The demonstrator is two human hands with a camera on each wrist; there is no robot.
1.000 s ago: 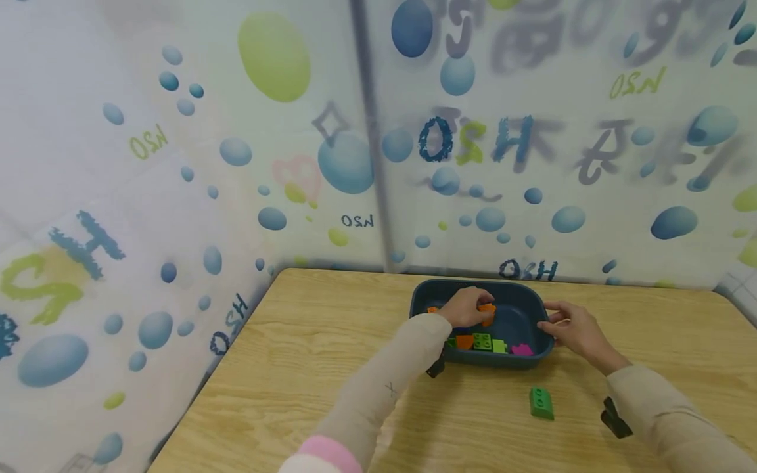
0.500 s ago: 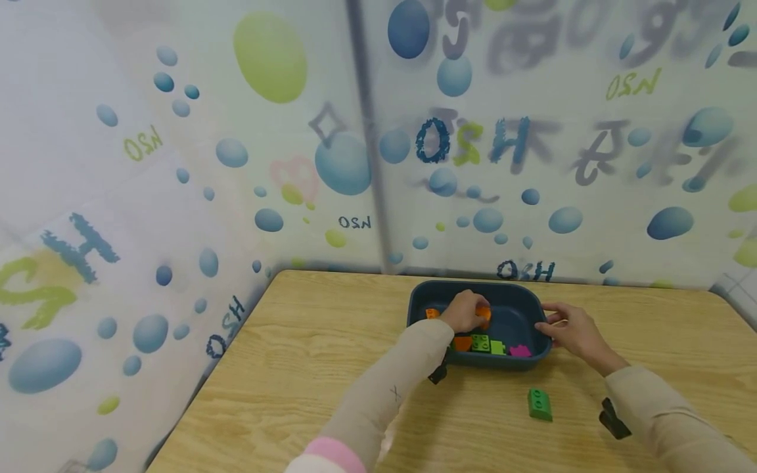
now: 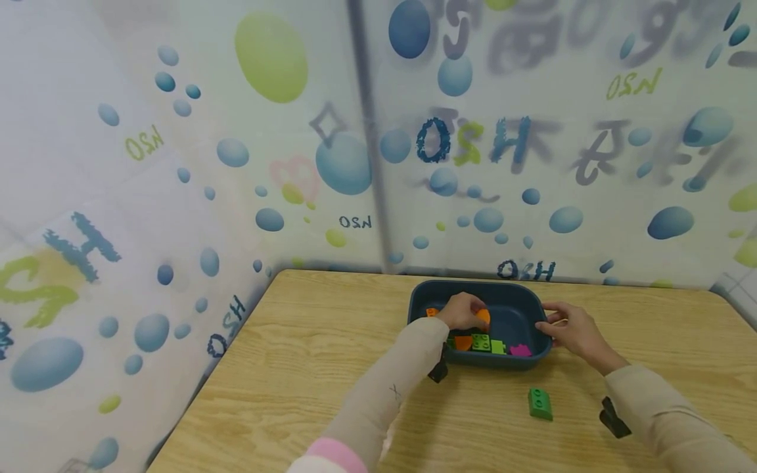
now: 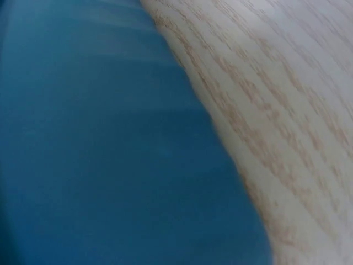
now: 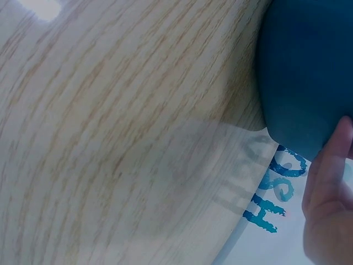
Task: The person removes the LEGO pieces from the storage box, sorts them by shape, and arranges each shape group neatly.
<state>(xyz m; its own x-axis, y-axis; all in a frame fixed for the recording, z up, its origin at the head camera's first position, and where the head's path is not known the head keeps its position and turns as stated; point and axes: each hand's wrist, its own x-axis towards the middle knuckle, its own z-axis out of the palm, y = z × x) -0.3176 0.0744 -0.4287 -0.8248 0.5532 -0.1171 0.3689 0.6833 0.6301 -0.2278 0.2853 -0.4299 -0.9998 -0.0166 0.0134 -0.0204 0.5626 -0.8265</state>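
Observation:
Inside the dark blue bin (image 3: 516,360), my left hand (image 3: 462,311) pinches an orange toy block (image 3: 483,316), partly covered by the fingers. My right hand (image 3: 572,330) grips the bin's right end, thumb at the rim and fingers against the outer wall; the right wrist view shows its fingers (image 5: 331,160) on that wall. Along the bin's near side lie another orange block (image 3: 463,343), a green block (image 3: 481,342), a lime block (image 3: 498,347) and a magenta block (image 3: 520,351). A further orange piece (image 3: 432,312) sits at the left. The bin's wall (image 4: 121,143) fills much of the left wrist view.
A green two-stud block (image 3: 539,403) lies on the wooden table (image 3: 284,368) in front of the bin. Behind the table's far edge hangs a white curtain (image 3: 402,217) printed with blue and green bubbles, and it continues down the left side.
My left hand has shifted slightly within the bin, and the orange block in its fingers has turned a little. My right hand stays on the bin's end.

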